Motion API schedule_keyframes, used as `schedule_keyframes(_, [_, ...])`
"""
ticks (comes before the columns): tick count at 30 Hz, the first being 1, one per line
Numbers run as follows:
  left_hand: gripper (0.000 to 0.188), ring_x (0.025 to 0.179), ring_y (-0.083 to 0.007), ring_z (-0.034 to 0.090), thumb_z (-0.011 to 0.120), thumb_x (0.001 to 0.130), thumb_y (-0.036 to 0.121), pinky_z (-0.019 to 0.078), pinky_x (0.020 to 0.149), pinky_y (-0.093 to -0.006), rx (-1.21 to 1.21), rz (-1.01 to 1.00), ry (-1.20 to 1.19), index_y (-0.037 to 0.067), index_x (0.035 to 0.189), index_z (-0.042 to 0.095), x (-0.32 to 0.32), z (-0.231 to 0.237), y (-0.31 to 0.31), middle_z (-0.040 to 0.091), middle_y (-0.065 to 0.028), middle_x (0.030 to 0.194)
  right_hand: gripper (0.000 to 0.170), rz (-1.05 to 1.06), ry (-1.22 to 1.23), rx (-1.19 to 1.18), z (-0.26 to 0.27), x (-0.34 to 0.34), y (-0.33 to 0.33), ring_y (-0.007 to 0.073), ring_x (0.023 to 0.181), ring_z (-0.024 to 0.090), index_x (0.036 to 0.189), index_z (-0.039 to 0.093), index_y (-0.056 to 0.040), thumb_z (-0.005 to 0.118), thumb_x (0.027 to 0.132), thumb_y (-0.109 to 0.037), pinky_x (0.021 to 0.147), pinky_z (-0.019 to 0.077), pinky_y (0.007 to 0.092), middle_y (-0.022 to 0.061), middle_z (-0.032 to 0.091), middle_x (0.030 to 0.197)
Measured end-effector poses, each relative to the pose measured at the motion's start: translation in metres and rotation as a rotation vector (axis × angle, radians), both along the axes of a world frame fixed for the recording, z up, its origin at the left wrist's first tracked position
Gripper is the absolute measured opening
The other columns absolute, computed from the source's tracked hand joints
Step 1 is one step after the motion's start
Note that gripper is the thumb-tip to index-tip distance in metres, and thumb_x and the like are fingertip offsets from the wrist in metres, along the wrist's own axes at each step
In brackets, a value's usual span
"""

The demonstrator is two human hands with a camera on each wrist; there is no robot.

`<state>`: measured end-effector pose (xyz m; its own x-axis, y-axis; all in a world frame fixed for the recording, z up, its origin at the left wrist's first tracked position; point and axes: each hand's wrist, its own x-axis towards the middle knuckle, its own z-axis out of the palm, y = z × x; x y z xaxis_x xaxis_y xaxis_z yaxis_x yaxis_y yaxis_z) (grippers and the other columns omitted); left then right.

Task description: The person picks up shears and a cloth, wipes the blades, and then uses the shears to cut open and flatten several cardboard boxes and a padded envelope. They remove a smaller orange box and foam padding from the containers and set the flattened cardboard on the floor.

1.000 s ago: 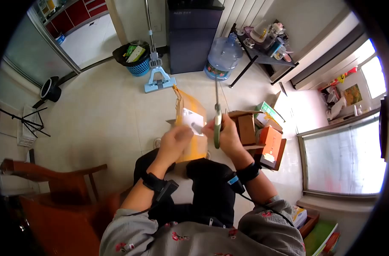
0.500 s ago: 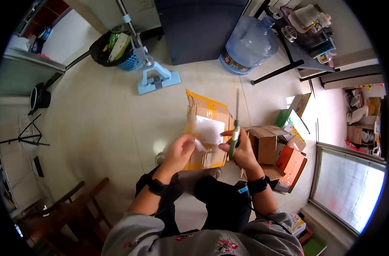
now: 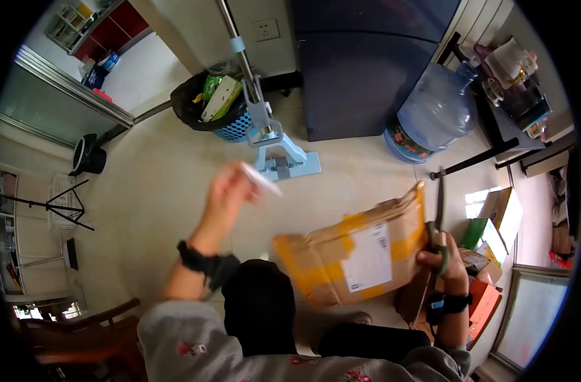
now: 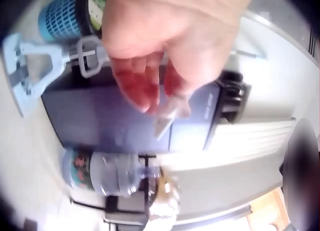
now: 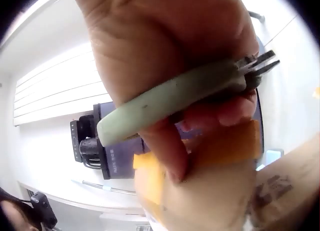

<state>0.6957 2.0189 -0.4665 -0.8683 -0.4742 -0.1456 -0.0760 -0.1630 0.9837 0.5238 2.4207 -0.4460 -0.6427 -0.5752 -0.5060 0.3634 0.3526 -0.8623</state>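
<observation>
In the head view my left hand [image 3: 226,196], raised off to the left, pinches a small white piece of paper [image 3: 261,180]; the left wrist view shows the same blurred scrap [image 4: 171,113] between thumb and fingers. My right hand [image 3: 448,262] grips green-handled scissors [image 3: 439,239], blades pointing up, and also holds the right edge of a brown package [image 3: 316,258] with yellow tape and a white label [image 3: 368,258]. Close up in the right wrist view, the pale green handle [image 5: 165,103] lies across the palm, with the thumb and fingers on the taped package [image 5: 210,191].
A blue basket bin [image 3: 234,127] with a black liner stands at the back beside a light blue mop [image 3: 289,164]. Right of the dark fridge [image 3: 367,76] is a large water bottle [image 3: 433,114]. Opened boxes [image 3: 484,302] lie by my right arm.
My left hand has moved from the package's label up and left, carrying the white scrap. The package has turned and shifted right with my right hand, which still holds the scissors.
</observation>
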Motion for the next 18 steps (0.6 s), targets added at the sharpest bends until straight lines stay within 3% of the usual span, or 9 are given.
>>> schedule_keyframes(1, [0.014, 0.065, -0.0072, 0.053, 0.055, 0.093, 0.017, 0.0444, 0.058, -0.0212, -0.053, 0.256, 0.028, 0.004, 0.096, 0.058, -0.013, -0.008, -0.029, 0.060, -0.0014, 0.078, 0.033, -0.072, -0.005, -0.040, -0.009, 0.006, 0.007, 0.0104, 0.058, 0.052, 0.093, 0.053, -0.0054, 0.076, 0.069, -0.008, 0.050, 0.0405, 0.0226, 0.0003, 0.053, 0.069])
schedule_keyframes(3, [0.012, 0.060, -0.0076, 0.052, 0.057, 0.092, 0.015, 0.0436, 0.056, -0.0210, -0.207, 0.376, -0.001, 0.003, 0.094, 0.058, -0.029, -0.038, -0.112, 0.062, -0.0027, 0.075, 0.034, -0.239, -0.001, -0.036, -0.012, 0.025, 0.014, 0.0094, 0.052, 0.050, 0.096, 0.054, -0.0057, 0.075, 0.070, -0.010, 0.046, 0.0389, 0.0223, -0.0008, 0.052, 0.068])
schedule_keyframes(5, [0.009, 0.076, -0.0168, 0.067, 0.059, 0.089, 0.005, 0.0543, 0.065, -0.0267, -0.215, 0.477, 0.063, -0.001, 0.095, 0.056, -0.053, -0.059, -0.170, 0.066, -0.0097, 0.087, 0.036, -0.331, 0.055, 0.081, -0.007, 0.047, 0.031, 0.0086, 0.049, 0.048, 0.098, 0.054, -0.0052, 0.075, 0.070, -0.013, 0.042, 0.0373, 0.0223, -0.0010, 0.052, 0.067])
schedule_keyframes(6, [0.011, 0.084, -0.0177, 0.067, 0.060, 0.090, 0.007, 0.0548, 0.070, -0.0268, -0.228, 0.509, 0.021, -0.001, 0.097, 0.057, -0.065, -0.062, -0.192, 0.064, -0.0099, 0.089, 0.040, -0.359, 0.037, -0.004, -0.003, 0.058, 0.034, 0.0082, 0.045, 0.046, 0.099, 0.054, -0.0045, 0.076, 0.068, -0.015, 0.040, 0.0352, 0.0222, -0.0006, 0.052, 0.066])
schedule_keyframes(9, [0.016, 0.083, -0.0184, 0.066, 0.063, 0.082, 0.000, 0.0533, 0.070, -0.0263, -0.464, 0.575, -0.071, 0.001, 0.098, 0.061, -0.099, -0.093, -0.255, 0.066, -0.0092, 0.092, 0.054, -0.409, 0.111, 0.242, 0.027, 0.094, 0.041, 0.0056, 0.042, 0.043, 0.110, 0.049, -0.0043, 0.073, 0.069, -0.029, 0.036, 0.0307, 0.0198, -0.0011, 0.053, 0.063])
schedule_keyframes(11, [0.009, 0.075, -0.0151, 0.069, 0.066, 0.080, 0.008, 0.0515, 0.068, -0.0253, -0.823, 0.631, -0.099, 0.005, 0.088, 0.069, -0.115, -0.133, -0.296, 0.071, -0.0070, 0.081, 0.028, -0.502, 0.212, 0.267, 0.039, 0.115, 0.044, 0.0079, 0.039, 0.042, 0.089, 0.059, -0.0006, 0.059, 0.064, -0.012, 0.037, 0.0295, 0.0217, -0.0011, 0.051, 0.054])
schedule_keyframes(13, [0.013, 0.076, -0.0194, 0.069, 0.068, 0.076, 0.018, 0.0516, 0.071, -0.0286, -0.883, 0.706, -0.238, 0.009, 0.085, 0.071, -0.120, -0.142, -0.295, 0.071, -0.0065, 0.082, 0.034, -0.510, 0.271, 0.269, 0.055, 0.127, 0.036, 0.0077, 0.037, 0.040, 0.088, 0.059, 0.0020, 0.058, 0.060, -0.017, 0.036, 0.0260, 0.0225, -0.0015, 0.051, 0.054])
schedule_keyframes(15, [0.014, 0.079, -0.0217, 0.068, 0.070, 0.073, 0.021, 0.0518, 0.072, -0.0305, -0.938, 0.726, -0.405, 0.011, 0.084, 0.071, -0.118, -0.140, -0.280, 0.071, -0.0054, 0.082, 0.049, -0.566, 0.168, 0.300, 0.055, 0.145, 0.062, 0.0113, 0.054, 0.054, 0.103, 0.056, 0.0023, 0.063, 0.061, -0.021, 0.046, 0.0392, 0.0231, 0.0032, 0.059, 0.072])
schedule_keyframes(18, [0.015, 0.079, -0.0242, 0.067, 0.072, 0.071, 0.021, 0.0515, 0.072, -0.0334, -0.958, 0.742, -0.561, 0.012, 0.082, 0.069, -0.116, -0.123, -0.260, 0.070, -0.0049, 0.082, 0.053, -0.631, 0.143, 0.322, 0.054, 0.148, 0.067, 0.0131, 0.062, 0.054, 0.107, 0.054, 0.0021, 0.064, 0.061, -0.022, 0.053, 0.0396, 0.0248, 0.0041, 0.059, 0.079])
